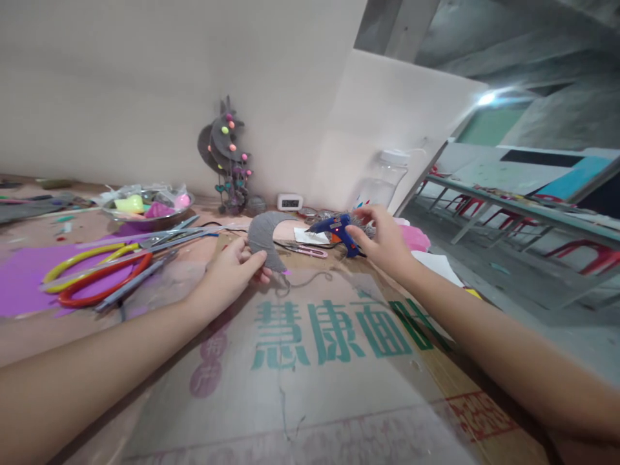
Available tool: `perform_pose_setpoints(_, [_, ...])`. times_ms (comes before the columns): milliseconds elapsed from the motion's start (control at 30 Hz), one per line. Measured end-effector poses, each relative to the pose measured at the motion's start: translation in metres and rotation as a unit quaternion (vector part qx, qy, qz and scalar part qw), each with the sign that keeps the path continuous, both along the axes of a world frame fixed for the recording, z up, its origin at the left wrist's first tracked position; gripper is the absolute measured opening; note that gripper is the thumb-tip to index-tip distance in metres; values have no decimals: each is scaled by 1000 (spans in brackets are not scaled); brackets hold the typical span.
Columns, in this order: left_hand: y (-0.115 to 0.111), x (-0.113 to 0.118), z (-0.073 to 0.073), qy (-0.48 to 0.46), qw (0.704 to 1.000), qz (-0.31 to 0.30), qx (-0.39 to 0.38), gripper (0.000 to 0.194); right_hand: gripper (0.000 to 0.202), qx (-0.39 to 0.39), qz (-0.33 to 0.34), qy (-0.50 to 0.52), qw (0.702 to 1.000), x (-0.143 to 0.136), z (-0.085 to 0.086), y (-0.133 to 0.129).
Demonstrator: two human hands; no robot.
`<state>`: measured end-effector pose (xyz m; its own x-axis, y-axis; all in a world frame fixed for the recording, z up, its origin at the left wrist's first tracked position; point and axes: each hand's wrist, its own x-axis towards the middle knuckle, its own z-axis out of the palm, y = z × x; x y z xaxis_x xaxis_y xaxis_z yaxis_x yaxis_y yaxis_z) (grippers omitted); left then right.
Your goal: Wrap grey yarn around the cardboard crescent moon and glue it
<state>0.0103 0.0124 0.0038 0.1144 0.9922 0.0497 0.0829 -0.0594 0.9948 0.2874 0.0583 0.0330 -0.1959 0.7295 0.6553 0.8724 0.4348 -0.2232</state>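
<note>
My left hand (242, 266) grips the lower part of a crescent moon shape (264, 240) wrapped in grey yarn, thumb on its face. A loose yarn tail (310, 279) trails from its lower tip onto the plastic-covered board. To the right, my right hand (382, 236) has its thumb and fingers around the back of a blue hot glue gun (334, 226) with a small red light lit. The gun's nozzle points left above a white card (310, 236). Just in front of the card lies a pink-handled tool (310, 252).
Large yellow and red-handled scissors (104, 278) lie on the left by purple sheets (24, 274). Behind them stands a metal bowl (169, 221) of colourful bits. A decorated grey moon hanging (225, 145), a small clock (289, 202) and a clear jar (385, 177) stand by the wall.
</note>
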Motion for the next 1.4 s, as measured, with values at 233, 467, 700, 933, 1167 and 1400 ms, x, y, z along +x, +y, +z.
perform_pose_setpoints(233, [-3,-1,1,-18,999,-5,30,65,44,-164,194,-191,948,-68,-2,-60])
perform_pose_setpoints(467, [-4,-1,-3,14,999,-21,27,31,24,-128,257,-137,948,-79,-36,-57])
perform_pose_setpoints(700, [-7,-2,-5,160,978,-43,125,25,14,-166,215,3,962,-76,-34,-69])
perform_pose_setpoints(933, [-1,-4,-11,88,989,-25,112,27,24,-220,183,123,950,-76,-33,-64])
perform_pose_setpoints(1167, [-1,-6,-12,74,985,5,155,21,50,-213,201,-6,956,-74,-38,-55])
perform_pose_setpoints(1400, [5,-9,-14,36,981,71,179,18,22,-215,173,-100,956,-62,-30,-52])
